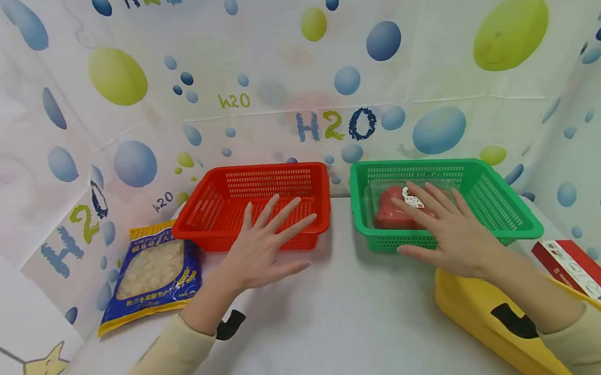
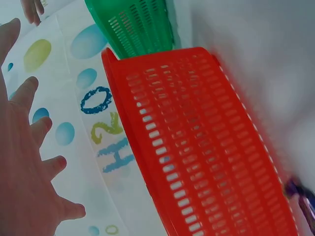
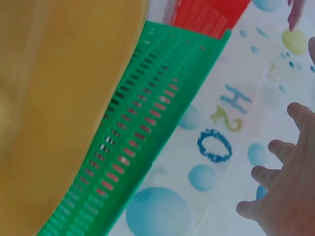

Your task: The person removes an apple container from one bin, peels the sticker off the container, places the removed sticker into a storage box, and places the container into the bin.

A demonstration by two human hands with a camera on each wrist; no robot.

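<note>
Both hands are raised above the tabletop (image 1: 354, 320) with nothing held. The left hand (image 1: 261, 256) is palm down, fingers spread, in front of the red basket (image 1: 270, 181); in the head view its fingertips overlap the basket's interior. The left wrist view shows this hand apart from the basket. The right hand (image 1: 458, 235) is likewise extended — fingers spread — over the front of the green basket (image 1: 503, 212), located to the right of the red one. A clear-wrapped package (image 1: 393, 210) of red items with a white label (image 1: 413, 200) lies in the green basket's left portion, partly hidden by the right hand's fingers.

A yellow container (image 1: 468, 301) is positioned below the right forearm; a red box (image 1: 564, 261) lies beyond it, at far right. A blue-and-yellow bag (image 1: 153, 270) lies left of the red basket.
</note>
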